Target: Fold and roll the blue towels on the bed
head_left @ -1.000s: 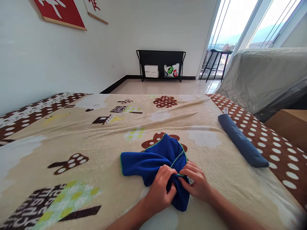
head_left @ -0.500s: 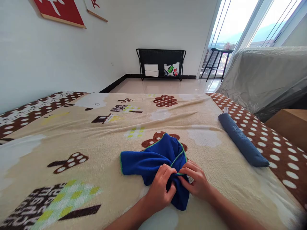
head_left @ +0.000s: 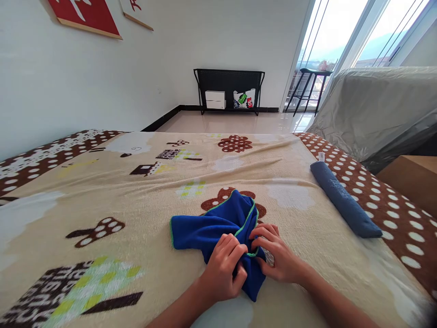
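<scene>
A blue cloth (head_left: 191,230) with green stitched edging lies crumpled on the cream patterned blanket (head_left: 146,241). My left hand (head_left: 227,266) is closed on its near middle part, with thumb and fingers pinched together. Just to the right, my right hand (head_left: 273,253) curls its fingers over the cloth's right side, thumb below them. Part of the green edge loops between the two hands. Beneath the right palm shows a small greyish, shiny patch that I cannot make out. One cloth corner points toward me under the hands.
On the right of the bed lies a long blue-grey cushion (head_left: 344,200). Beyond the bed edge are a cardboard box (head_left: 409,182) and a plastic-covered piece of furniture (head_left: 382,100). A black rack (head_left: 228,79) stands against the far wall, a stool (head_left: 309,86) by the window.
My right hand's fingers have loosened from their tight pinch and spread slightly. The green edge between the hands has shifted left and sagged lower. The near cloth corner has moved a little left.
</scene>
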Tool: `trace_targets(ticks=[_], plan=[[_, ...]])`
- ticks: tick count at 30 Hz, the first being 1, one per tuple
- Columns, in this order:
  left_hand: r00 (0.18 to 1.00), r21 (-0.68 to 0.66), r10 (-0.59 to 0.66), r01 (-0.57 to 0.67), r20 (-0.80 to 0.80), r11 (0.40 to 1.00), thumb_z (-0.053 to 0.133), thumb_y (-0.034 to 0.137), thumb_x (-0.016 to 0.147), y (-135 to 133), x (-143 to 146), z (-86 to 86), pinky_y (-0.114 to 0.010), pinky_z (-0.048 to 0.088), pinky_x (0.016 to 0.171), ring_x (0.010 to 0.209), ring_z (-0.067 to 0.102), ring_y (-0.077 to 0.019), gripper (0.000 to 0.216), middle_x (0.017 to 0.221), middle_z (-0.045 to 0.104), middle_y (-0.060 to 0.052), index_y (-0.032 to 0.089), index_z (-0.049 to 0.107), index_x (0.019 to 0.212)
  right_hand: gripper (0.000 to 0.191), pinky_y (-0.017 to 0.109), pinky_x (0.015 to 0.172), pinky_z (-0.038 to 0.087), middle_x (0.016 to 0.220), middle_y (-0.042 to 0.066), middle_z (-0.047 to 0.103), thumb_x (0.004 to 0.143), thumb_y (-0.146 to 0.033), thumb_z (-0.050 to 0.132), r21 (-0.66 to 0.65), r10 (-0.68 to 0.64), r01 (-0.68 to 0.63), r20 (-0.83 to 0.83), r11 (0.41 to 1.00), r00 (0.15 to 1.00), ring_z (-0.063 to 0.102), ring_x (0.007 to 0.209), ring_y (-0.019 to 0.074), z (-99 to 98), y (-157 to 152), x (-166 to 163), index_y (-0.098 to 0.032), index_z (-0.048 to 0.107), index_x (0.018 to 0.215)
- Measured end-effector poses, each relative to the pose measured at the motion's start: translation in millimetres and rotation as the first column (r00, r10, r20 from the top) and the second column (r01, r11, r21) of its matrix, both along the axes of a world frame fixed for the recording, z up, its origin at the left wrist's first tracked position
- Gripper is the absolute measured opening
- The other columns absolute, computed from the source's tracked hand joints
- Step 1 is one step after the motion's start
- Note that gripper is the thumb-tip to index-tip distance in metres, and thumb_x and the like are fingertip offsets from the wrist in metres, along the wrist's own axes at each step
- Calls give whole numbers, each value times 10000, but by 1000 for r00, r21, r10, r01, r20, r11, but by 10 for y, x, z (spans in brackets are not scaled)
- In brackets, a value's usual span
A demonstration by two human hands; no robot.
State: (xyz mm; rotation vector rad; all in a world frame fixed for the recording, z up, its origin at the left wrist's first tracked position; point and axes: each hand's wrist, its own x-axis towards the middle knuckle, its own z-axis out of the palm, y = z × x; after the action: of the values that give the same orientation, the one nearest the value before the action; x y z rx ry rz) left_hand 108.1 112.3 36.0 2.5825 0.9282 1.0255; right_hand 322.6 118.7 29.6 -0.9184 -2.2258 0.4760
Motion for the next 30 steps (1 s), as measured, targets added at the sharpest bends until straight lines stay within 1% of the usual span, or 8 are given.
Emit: trace_targets(ticks=[3, 5, 8, 11, 14, 17, 21, 30], plan=[[988, 79, -3, 16, -156, 997, 490, 118, 703, 48, -20, 17, -371, 396, 718, 756, 444, -215, 172, 776, 507, -48, 187, 516, 859, 288, 455, 1015, 343, 1101, 27, 604, 679, -59, 542, -18, 15, -15, -17, 1000, 1000, 519, 1137, 229, -19, 14, 5, -235, 481, 898], [978, 72, 3, 12, -208, 997, 501, 138, 681, 72, -13, 5, -368, 387, 691, 726, 434, -206, 99, 742, 502, -41, 203, 479, 752, 255, 437, 990, 360, 1012, 18, 609, 704, -76, 527, -10, 7, -7, -52, 1000, 999, 551, 1035, 202, -64, 17, 11, -236, 443, 884], [986, 56, -26, 36, -165, 998, 516, 174, 674, 86, -8, -21, -370, 385, 693, 734, 449, -201, 94, 728, 503, -36, 209, 428, 677, 171, 382, 880, 413, 825, -6, 563, 768, -135, 503, -23, -28, 26, -85, 999, 996, 527, 811, 162, -127, -1, 31, -237, 408, 867], [987, 26, -124, 127, -100, 992, 533, 186, 667, 90, -31, -33, -414, 407, 804, 841, 530, -215, 88, 839, 573, -54, 198, 448, 689, 115, 328, 774, 423, 753, -13, 543, 797, -167, 484, -66, -49, 45, -65, 997, 997, 500, 736, 157, -141, -42, 50, -235, 425, 868], [982, 27, -185, 186, -44, 982, 528, 180, 667, 102, -61, -41, -466, 393, 920, 1014, 592, -259, 77, 940, 627, -71, 198, 489, 731, 103, 299, 721, 409, 797, -3, 601, 827, -209, 516, -133, -28, 29, 7, 991, 1000, 531, 738, 156, -116, -71, 51, -229, 495, 927], [973, 35, -231, 231, 6, 972, 521, 167, 665, 119, -72, -61, -471, 387, 987, 1141, 599, -276, 92, 916, 651, -69, 207, 507, 746, 157, 292, 716, 394, 822, -5, 643, 861, -319, 579, -193, 20, -4, 79, 981, 997, 563, 744, 159, -97, -72, 36, -234, 555, 990], [963, 14, -270, 269, 25, 963, 522, 161, 648, 130, -61, -85, -437, 412, 994, 1080, 638, -242, 116, 879, 657, -62, 202, 517, 756, 201, 293, 706, 371, 774, -10, 644, 878, -417, 591, -240, 57, -23, 136, 971, 989, 561, 711, 156, -115, -58, 20, -229, 580, 949], [971, 1, -241, 241, 2, 971, 535, 159, 657, 127, -46, -90, -437, 392, 977, 1068, 637, -240, 117, 901, 653, -63, 184, 526, 771, 191, 294, 699, 351, 765, -7, 640, 872, -403, 580, -267, 57, -6, 183, 964, 982, 547, 703, 156, -127, -60, 17, -223, 579, 934]])
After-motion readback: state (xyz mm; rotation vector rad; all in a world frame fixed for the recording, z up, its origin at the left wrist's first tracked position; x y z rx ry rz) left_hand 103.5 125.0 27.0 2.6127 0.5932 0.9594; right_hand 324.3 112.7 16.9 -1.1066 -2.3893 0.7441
